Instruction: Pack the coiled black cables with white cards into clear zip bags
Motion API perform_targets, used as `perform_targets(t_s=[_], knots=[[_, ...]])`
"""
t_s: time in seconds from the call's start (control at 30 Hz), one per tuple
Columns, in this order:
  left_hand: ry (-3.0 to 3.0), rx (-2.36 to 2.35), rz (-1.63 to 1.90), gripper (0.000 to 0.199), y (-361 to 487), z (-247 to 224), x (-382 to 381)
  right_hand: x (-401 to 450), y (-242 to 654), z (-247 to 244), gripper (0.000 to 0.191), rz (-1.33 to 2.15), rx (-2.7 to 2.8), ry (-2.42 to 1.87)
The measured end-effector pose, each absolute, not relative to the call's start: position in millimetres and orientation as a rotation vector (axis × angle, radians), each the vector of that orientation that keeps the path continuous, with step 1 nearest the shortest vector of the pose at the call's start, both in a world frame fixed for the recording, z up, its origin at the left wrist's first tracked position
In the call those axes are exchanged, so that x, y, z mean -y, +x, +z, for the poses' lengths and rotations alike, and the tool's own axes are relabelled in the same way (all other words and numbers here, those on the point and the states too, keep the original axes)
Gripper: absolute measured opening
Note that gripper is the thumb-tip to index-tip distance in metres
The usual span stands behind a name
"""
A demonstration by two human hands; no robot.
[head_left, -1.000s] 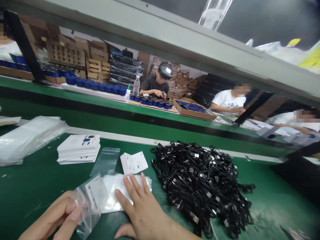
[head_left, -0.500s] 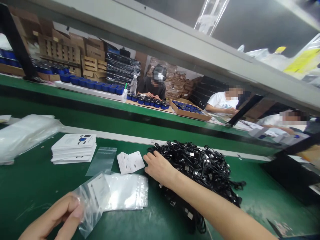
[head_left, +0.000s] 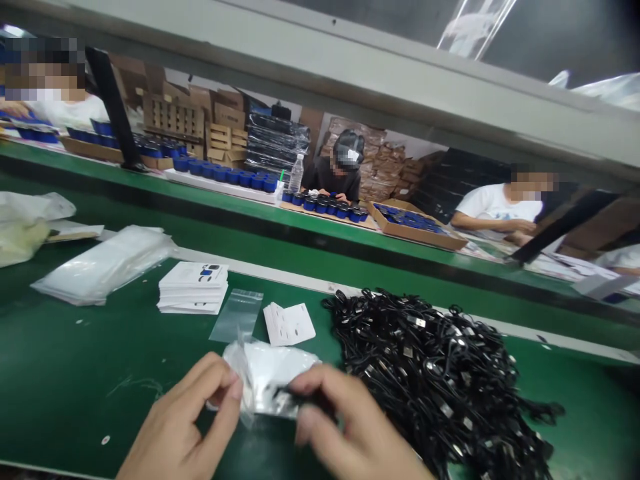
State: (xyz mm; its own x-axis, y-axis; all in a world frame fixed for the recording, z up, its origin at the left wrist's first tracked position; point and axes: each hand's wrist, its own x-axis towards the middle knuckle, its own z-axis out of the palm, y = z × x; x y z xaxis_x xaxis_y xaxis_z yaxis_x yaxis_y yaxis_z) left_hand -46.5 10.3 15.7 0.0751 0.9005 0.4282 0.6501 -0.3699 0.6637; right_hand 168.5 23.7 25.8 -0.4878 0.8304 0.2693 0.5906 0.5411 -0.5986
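Head view: left hand (head_left: 183,420) and right hand (head_left: 363,427) both grasping, facing each other

Long flat green tabletop (head_left: 75,373) is carrying the whole layout. Big tangled heap of black cables (head_left: 435,380) with metal plugs is filling the right side, just beyond the right hand. Loose stack of long clear plastic sleeves (head_left: 105,267) is lying far left. Low pile of shiny clear bags (head_left: 275,361) is lying flat, centre, partly behind both hands. Squared stack of white printed cards (head_left: 193,290) is sitting right of the sleeves. Single flat transparent zip bag (head_left: 237,317) is resting between that stack and a smaller fanned set of white cards (head_left: 293,325).

Left hand is pinching a small crumpled clear bag (head_left: 245,380), thumb against forefinger, at the shiny pile's left end. Right hand is gripping a thin black piece (head_left: 286,391), blurred, exact shape unclear; its tip is pointing at the crumpled bag.
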Motion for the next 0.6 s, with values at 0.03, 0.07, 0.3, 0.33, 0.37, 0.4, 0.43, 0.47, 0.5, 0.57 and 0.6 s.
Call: perform_targets(t_s=[0.03,0.07,0.3,0.33,0.37,0.4,0.43,0.47,0.5,0.57,0.6], knots=[[2.129,-1.499,1.154,0.023,-43.1,16.0,-10.5,-13.3,160.8,21.1,0.027,0.705,2.197,-1.067],[2.198,-1.465,1.137,0.021,-40.9,15.5,-10.2,-5.6,154.3,15.7,0.033,0.752,2.180,-1.010],[2.573,-1.513,1.125,0.013,-32.9,-2.2,-3.9,11.6,138.0,-9.6,0.038,0.291,2.120,-1.254],[2.606,-1.518,1.131,0.014,-30.0,-5.3,-2.9,13.1,136.3,-10.9,0.038,0.170,2.138,-1.291],[2.639,-1.520,1.131,0.014,-26.7,-8.5,-1.8,14.1,134.6,-12.3,0.038,0.085,2.150,-1.324],[2.674,-1.516,1.129,0.014,-23.3,-11.6,-0.6,14.5,133.4,-14.1,0.038,0.049,2.158,-1.351],[2.698,-1.521,1.122,0.014,-19.8,-14.7,0.8,14.3,132.9,-16.4,0.038,0.061,2.158,-1.373],[2.710,-1.537,1.109,0.014,-16.7,-17.5,2.1,13.5,133.5,-19.1,0.039,0.113,2.146,-1.389],[2.710,-1.563,1.096,0.015,-13.9,-20.1,3.3,12.4,135.5,-22.2,0.040,0.197,2.121,-1.391],[2.724,-1.580,1.108,0.015,-9.8,-23.8,5.2,10.2,143.9,-28.0,0.049,0.419,2.046,-1.315],[2.727,-1.585,1.128,0.015,-8.2,-24.7,5.9,9.4,149.8,-29.9,0.058,0.551,2.005,-1.244]])
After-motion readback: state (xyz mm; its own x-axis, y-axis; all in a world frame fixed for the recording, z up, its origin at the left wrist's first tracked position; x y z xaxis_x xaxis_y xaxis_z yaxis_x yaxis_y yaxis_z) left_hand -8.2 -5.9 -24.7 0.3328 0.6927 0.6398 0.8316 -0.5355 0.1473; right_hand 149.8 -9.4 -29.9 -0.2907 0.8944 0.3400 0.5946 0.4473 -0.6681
